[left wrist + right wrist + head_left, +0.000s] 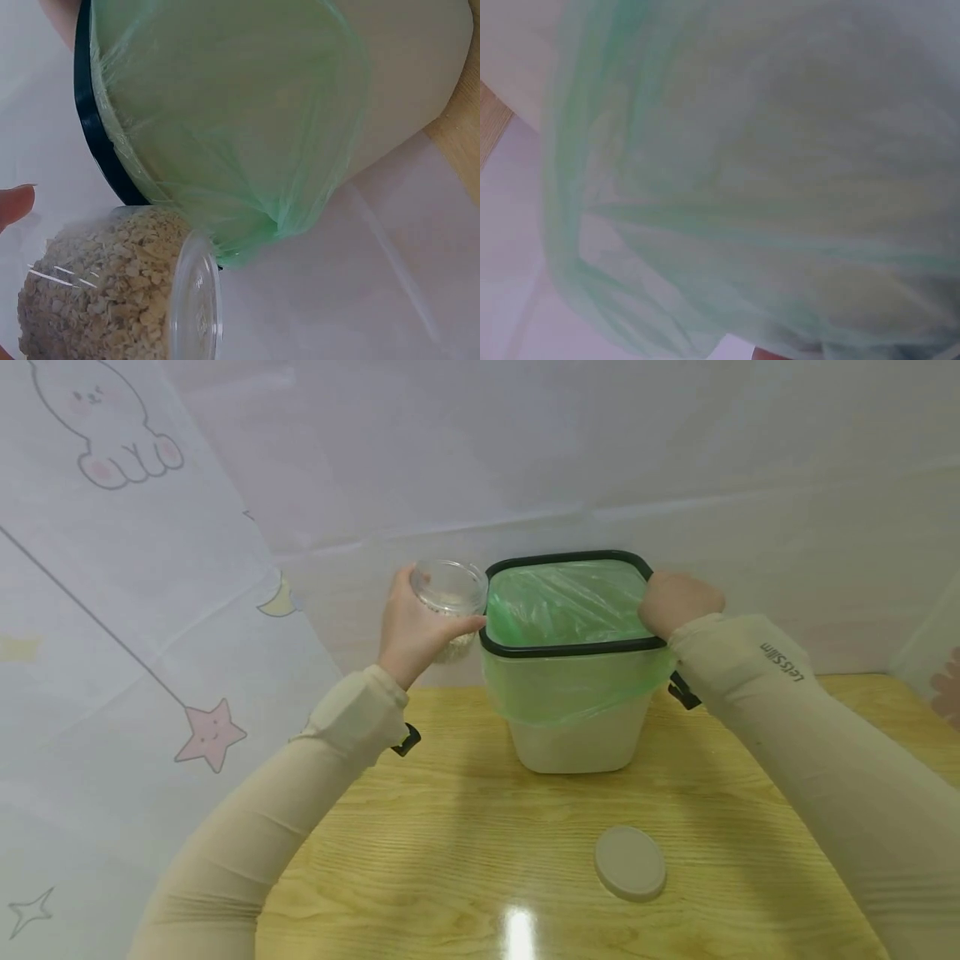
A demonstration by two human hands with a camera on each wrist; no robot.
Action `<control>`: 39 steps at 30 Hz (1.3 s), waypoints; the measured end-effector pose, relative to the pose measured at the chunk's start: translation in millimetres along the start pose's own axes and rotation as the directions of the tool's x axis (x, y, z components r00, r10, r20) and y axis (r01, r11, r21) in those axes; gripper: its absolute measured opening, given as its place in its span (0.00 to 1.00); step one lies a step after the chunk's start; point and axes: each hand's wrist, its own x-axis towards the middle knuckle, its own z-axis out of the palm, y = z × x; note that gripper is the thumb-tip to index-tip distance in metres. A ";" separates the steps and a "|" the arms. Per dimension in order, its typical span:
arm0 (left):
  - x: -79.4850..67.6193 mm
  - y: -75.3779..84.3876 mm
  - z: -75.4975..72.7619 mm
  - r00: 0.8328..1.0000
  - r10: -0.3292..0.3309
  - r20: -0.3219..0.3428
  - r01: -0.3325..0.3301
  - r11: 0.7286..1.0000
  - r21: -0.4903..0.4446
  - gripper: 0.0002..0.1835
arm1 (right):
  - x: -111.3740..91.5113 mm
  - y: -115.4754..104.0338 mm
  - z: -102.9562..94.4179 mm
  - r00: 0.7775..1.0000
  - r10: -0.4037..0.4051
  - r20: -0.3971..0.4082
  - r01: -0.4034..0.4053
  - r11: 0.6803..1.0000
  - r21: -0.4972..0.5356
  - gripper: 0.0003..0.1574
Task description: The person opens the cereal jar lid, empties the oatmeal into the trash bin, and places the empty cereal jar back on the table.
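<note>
My left hand grips a clear plastic jar without a lid, its open top tilted slightly. Rolled oats fill much of the jar in the left wrist view. The jar is right beside the left rim of a white trash bin with a black rim ring. A thin green bag lines the bin and hangs over its outside. My right hand holds the bin's right rim with curled fingers, which are partly hidden. Green film fills most of the right wrist view.
A round beige lid lies on the wooden table in front of the bin. Behind the table hangs a pale cloth, with a printed cartoon animal and stars at left.
</note>
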 end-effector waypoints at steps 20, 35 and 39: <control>27.2 8.0 3.2 0.997 0.073 -0.007 -0.070 0.983 0.171 0.50 | -1.0 -3.7 2.6 1.000 -0.007 -0.025 0.006 1.000 -0.011 0.15; 41.0 13.6 5.4 0.997 0.079 -0.004 -0.074 0.947 0.313 0.52 | -0.7 -5.9 2.8 1.000 0.002 -0.017 -0.003 1.000 -0.025 0.16; 44.4 13.1 5.5 0.997 0.075 -0.008 -0.068 0.941 0.332 0.53 | 0.1 -5.4 3.7 1.000 0.001 -0.013 -0.001 1.000 -0.023 0.16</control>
